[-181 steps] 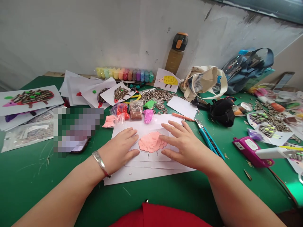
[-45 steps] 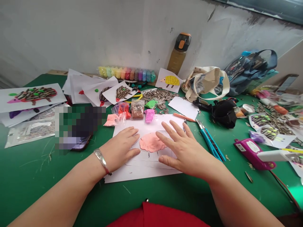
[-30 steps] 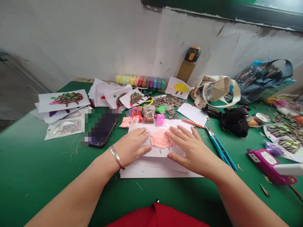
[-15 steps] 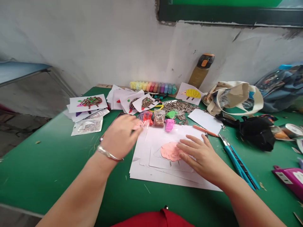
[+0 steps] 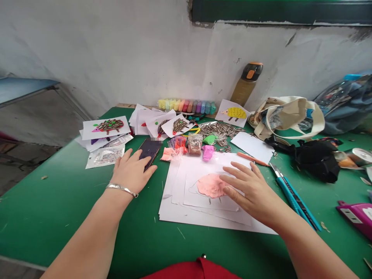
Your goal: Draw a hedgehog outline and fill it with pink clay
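My left hand (image 5: 130,170) is spread over the lower end of a dark phone (image 5: 150,149) lying on the table; whether the fingers press on it I cannot tell. My right hand (image 5: 247,186) has its fingers apart above the white paper (image 5: 174,211), with fingertips at the right edge of a flat patch of pink clay (image 5: 210,186). That patch fills the body of a pencilled animal outline with small legs. Beyond the paper lie a packet of pink clay (image 5: 167,154), a brown clay packet (image 5: 195,144), a magenta clay lump (image 5: 208,152) and a green one (image 5: 210,138).
Sunflower seeds (image 5: 221,130) lie in a heap at the back. Hedgehog pictures (image 5: 108,128) are stacked at the left. On the right are a blue utility knife (image 5: 295,201), an orange pen-like tool (image 5: 252,160), a black pouch (image 5: 316,162) and a cloth bag (image 5: 279,120). A bottle (image 5: 247,85) leans on the wall.
My left hand has moved left and back towards me, away from the pink clay packet, uncovering it and the phone. My right hand has shifted slightly right off the clay patch.
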The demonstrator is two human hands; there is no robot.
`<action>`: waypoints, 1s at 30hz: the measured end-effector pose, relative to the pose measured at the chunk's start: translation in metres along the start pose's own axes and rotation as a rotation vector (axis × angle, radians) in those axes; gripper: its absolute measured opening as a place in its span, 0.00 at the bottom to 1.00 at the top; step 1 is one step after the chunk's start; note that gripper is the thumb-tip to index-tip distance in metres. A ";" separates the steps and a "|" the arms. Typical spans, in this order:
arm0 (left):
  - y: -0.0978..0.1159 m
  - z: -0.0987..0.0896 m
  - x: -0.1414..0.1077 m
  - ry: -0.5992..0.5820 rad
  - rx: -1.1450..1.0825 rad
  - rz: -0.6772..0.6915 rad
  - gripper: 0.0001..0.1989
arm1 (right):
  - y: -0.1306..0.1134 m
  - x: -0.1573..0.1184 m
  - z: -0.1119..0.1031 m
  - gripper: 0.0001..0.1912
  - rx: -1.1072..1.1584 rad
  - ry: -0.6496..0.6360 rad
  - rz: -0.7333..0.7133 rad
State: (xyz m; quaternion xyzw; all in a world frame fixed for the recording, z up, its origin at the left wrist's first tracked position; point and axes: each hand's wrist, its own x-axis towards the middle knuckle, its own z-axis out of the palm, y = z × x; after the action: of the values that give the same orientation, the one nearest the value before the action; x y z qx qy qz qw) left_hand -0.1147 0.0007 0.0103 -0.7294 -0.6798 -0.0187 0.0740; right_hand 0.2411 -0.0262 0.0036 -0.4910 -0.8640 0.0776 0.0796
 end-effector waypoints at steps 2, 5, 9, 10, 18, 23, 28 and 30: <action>0.008 -0.013 -0.005 0.080 -0.026 0.054 0.23 | 0.005 -0.001 -0.002 0.19 -0.010 0.035 -0.008; 0.036 -0.031 -0.016 0.216 -0.164 0.245 0.22 | 0.012 -0.002 -0.005 0.19 -0.023 0.098 -0.021; 0.086 -0.028 -0.025 0.081 -0.307 0.515 0.21 | 0.018 -0.004 -0.009 0.18 -0.026 0.143 -0.034; 0.095 -0.023 -0.025 0.009 -0.309 0.541 0.23 | 0.019 -0.004 -0.010 0.18 -0.021 0.141 -0.035; 0.122 -0.001 -0.008 -0.249 -0.237 0.588 0.34 | 0.010 -0.004 -0.020 0.21 0.012 -0.023 -0.041; 0.125 -0.002 0.000 -0.226 -0.262 0.623 0.32 | 0.006 -0.005 -0.017 0.25 0.041 -0.097 -0.020; 0.126 -0.004 0.003 -0.246 -0.254 0.629 0.31 | 0.007 -0.001 -0.010 0.26 0.059 -0.129 0.020; 0.126 -0.001 0.002 -0.239 -0.266 0.623 0.32 | 0.008 0.001 -0.009 0.27 0.057 -0.134 0.025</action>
State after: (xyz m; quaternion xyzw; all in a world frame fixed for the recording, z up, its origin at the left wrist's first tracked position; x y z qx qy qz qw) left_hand 0.0106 -0.0060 0.0009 -0.9020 -0.4201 0.0018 -0.0994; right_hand 0.2489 -0.0210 0.0106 -0.4931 -0.8586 0.1361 0.0345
